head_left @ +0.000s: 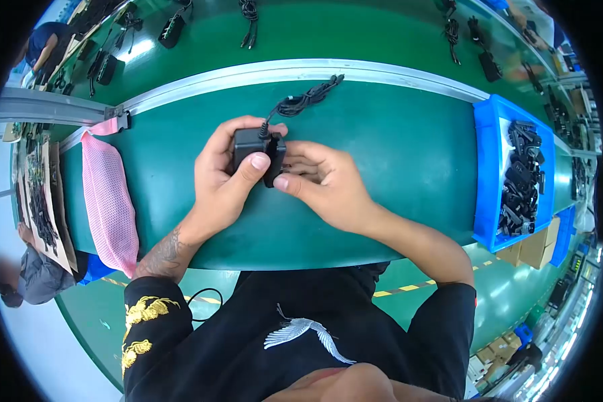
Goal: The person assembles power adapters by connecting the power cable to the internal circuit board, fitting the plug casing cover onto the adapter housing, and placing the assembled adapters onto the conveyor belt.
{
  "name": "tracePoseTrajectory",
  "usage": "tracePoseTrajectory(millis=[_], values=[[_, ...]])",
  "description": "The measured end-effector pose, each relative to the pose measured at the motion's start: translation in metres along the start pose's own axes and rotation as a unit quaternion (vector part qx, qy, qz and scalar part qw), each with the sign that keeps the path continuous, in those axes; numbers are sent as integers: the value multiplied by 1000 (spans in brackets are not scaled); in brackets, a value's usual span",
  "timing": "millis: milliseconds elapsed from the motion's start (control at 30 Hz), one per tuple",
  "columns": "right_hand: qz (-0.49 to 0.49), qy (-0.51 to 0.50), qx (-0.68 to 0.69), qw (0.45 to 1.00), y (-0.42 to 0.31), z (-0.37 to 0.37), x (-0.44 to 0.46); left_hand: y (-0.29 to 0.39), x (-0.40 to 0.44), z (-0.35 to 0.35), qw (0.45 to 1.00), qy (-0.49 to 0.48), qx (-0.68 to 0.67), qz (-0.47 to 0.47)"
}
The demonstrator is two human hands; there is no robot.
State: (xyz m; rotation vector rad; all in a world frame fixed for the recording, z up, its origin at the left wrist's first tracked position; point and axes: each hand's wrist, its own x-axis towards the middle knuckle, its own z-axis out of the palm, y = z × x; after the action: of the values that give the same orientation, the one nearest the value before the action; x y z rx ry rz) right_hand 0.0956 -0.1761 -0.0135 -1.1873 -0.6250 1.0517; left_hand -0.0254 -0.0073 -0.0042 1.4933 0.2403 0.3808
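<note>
A black power adapter (pixel 249 142) is held above the green table by my left hand (pixel 224 171), its thumb on the near side and fingers behind. My right hand (pixel 328 181) pinches a black piece (pixel 275 161) at the adapter's right side, thumb at its lower end, other fingers curled behind. The two black parts touch or nearly touch; their exact join is hard to make out. From the adapter's top a bundled black cable (pixel 303 102) runs up and right across the table.
A blue bin (pixel 482 174) of small black parts stands at the right. A pink mesh bag (pixel 108 201) lies at the left. Beyond the metal rail (pixel 301 67), black adapters and cables lie on a green surface (pixel 355 33). Other people are at the left side and upper right.
</note>
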Motion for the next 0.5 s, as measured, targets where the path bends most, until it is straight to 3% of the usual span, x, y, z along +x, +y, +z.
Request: tracePoseTrajectory(millis=[500], values=[[-13, 1, -28, 1000, -1, -6, 6, 1, -1, 4, 996, 15, -81, -39]])
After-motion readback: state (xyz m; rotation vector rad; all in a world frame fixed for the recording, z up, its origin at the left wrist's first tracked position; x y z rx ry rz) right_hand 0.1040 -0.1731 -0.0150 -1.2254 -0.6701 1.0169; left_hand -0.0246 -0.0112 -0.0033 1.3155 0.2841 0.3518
